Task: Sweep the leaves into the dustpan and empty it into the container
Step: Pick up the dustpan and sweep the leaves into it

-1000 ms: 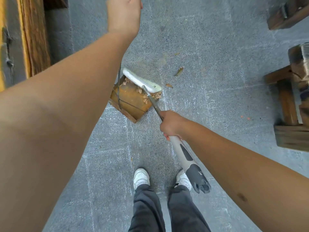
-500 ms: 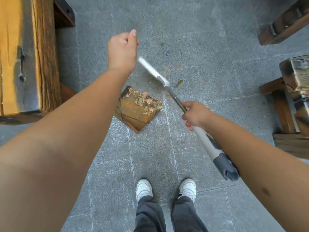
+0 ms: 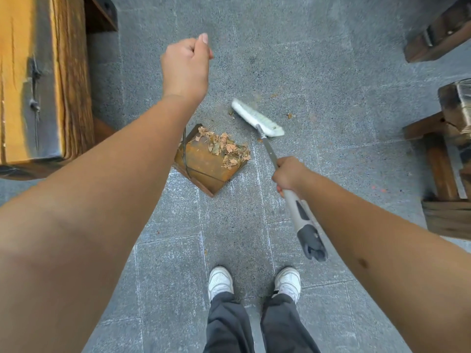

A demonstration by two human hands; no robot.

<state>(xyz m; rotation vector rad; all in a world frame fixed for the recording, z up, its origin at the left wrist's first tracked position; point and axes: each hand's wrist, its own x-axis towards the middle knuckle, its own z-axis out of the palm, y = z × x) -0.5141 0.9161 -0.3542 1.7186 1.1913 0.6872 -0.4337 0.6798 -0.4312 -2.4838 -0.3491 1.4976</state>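
The right hand point(image 3: 289, 177), gripping the broom point(image 3: 257, 120), has swung it right of the dustpan point(image 3: 204, 164); the left hand point(image 3: 187, 64) is fisted, apparently on the dustpan's handle.

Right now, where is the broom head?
In the head view, the broom head sits on the grey paving just right of centre, up and right of the dustpan, among a few stray leaves.

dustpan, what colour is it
Rusty orange-brown dustpan, seen in the head view.
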